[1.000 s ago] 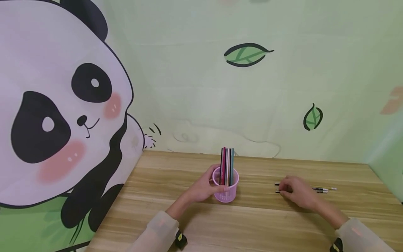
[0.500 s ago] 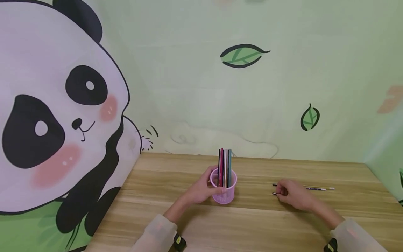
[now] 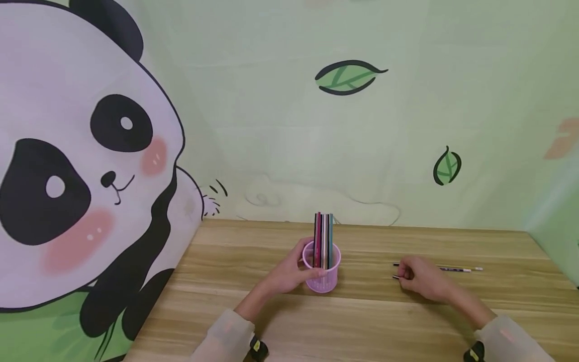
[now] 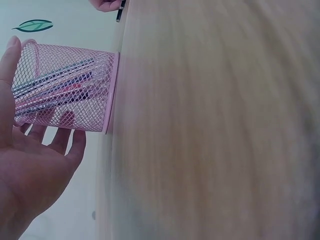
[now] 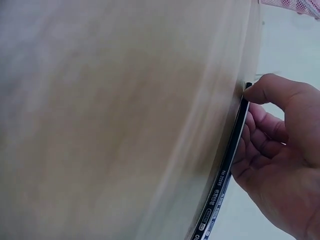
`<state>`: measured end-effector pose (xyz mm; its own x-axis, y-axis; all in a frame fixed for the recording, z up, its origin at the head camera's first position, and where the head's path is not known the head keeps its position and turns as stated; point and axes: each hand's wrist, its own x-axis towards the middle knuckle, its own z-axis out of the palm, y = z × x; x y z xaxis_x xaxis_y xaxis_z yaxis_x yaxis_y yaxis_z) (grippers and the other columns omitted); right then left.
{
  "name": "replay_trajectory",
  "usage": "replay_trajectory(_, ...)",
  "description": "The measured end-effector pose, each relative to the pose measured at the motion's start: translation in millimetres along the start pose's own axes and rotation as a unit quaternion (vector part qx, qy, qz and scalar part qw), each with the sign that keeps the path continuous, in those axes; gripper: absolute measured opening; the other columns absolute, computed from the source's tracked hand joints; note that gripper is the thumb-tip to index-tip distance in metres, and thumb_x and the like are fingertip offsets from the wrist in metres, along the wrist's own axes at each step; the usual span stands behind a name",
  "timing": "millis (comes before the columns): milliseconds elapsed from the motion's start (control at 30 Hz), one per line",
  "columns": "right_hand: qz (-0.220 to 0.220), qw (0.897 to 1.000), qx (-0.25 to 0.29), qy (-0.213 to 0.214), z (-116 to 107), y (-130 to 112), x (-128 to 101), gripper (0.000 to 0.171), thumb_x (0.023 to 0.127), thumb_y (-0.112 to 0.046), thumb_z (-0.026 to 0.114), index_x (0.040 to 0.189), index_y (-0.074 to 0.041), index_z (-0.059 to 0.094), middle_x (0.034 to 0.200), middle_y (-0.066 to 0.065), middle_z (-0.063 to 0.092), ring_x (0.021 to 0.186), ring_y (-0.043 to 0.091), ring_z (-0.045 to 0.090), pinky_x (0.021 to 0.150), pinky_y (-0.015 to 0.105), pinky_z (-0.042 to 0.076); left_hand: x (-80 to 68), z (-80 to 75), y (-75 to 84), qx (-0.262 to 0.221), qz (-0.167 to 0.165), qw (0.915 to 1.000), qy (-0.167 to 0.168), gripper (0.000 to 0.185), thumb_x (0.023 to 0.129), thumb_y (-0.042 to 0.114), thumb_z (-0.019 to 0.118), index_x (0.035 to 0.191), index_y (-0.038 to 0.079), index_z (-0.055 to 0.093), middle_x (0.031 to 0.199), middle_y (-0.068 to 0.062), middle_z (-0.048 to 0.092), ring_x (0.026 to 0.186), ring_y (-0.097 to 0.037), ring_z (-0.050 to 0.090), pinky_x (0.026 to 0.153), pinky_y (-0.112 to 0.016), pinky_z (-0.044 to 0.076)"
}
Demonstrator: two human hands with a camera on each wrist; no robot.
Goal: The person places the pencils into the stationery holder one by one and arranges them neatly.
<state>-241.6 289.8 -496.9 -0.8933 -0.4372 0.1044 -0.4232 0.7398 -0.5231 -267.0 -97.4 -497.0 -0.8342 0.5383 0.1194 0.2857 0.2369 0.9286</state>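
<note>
My left hand (image 3: pixel 287 271) grips a pink mesh pen cup (image 3: pixel 329 281), thumb and fingers round its sides. Several coloured pencils (image 3: pixel 323 234) stand upright in the cup, leaning in the left wrist view. To the right, my right hand (image 3: pixel 425 279) is low over the table with its thumb and fingertips at one end of a black pencil (image 5: pixel 220 182), pinching it. Most of that pencil is hidden by the hand in the head view. Two other pencils lie under or behind the hand: a dark one (image 3: pixel 456 270) and one with a pale end (image 3: pixel 477 269).
The wood-grain table (image 3: pixel 316 327) runs back to a pale green wall sheet (image 3: pixel 271 125) printed with leaves. A large panda picture (image 3: pixel 113 176) covers the left side.
The right hand has closed on the nearest pencil and shifted it slightly; its far end no longer shows beyond the hand. The left hand keeps its hold on the cup. The head view swung slightly.
</note>
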Motion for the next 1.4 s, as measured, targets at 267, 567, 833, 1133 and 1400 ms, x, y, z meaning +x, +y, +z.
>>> replay_trajectory(267,0.012,0.999,0.015,-0.028,-11,-4,5,0.015,0.090,-0.003,0.075,0.089,-0.011,0.063,0.081,-0.006,0.059,0.074,0.007,0.052,0.064,0.025,0.047,2.7,-1.8,3.4,-0.001,0.005,1.0000,0.003,0.082,0.095,0.031,0.081,0.161,0.020,0.033,0.148,-0.005,0.055,0.130,-0.023,0.059,0.112,-0.043,0.049)
replay_trajectory(567,-0.043,0.999,0.002,-0.028,-31,-30,20,0.014,0.094,0.003,0.072,0.090,-0.009,0.065,0.079,-0.008,0.058,0.071,0.005,0.050,0.061,0.025,0.046,5.6,-1.3,8.0,0.002,0.006,1.0000,0.003,0.083,0.094,0.029,0.082,0.161,0.019,0.034,0.146,-0.005,0.056,0.129,-0.022,0.059,0.112,-0.042,0.049)
replay_trajectory(833,-0.080,0.995,0.034,0.054,-58,-86,45,0.007,0.098,-0.001,0.072,0.098,-0.006,0.067,0.085,-0.004,0.065,0.076,0.010,0.059,0.067,0.027,0.054,4.8,-4.4,8.1,-0.001,0.006,0.9999,0.008,0.082,0.095,0.027,0.082,0.161,0.017,0.033,0.146,-0.011,0.056,0.128,-0.027,0.060,0.110,-0.046,0.050)
replay_trajectory(1133,-0.068,0.975,0.171,0.122,-82,-135,55,0.012,0.101,-0.008,0.073,0.109,-0.002,0.067,0.098,0.009,0.069,0.087,0.022,0.066,0.076,0.023,0.059,3.7,-2.0,4.5,0.000,0.008,1.0000,0.004,0.080,0.095,0.023,0.082,0.160,0.016,0.035,0.146,-0.010,0.057,0.132,-0.027,0.058,0.113,-0.045,0.048)
replay_trajectory(1400,-0.087,0.944,0.245,0.202,-88,-166,66,0.015,0.103,-0.009,0.071,0.111,0.002,0.063,0.101,0.015,0.068,0.090,0.021,0.069,0.078,0.020,0.058,0.1,-0.8,4.6,-0.006,0.002,1.0000,0.001,0.082,0.095,0.026,0.082,0.162,0.016,0.034,0.148,-0.011,0.055,0.134,-0.029,0.057,0.114,-0.046,0.047)
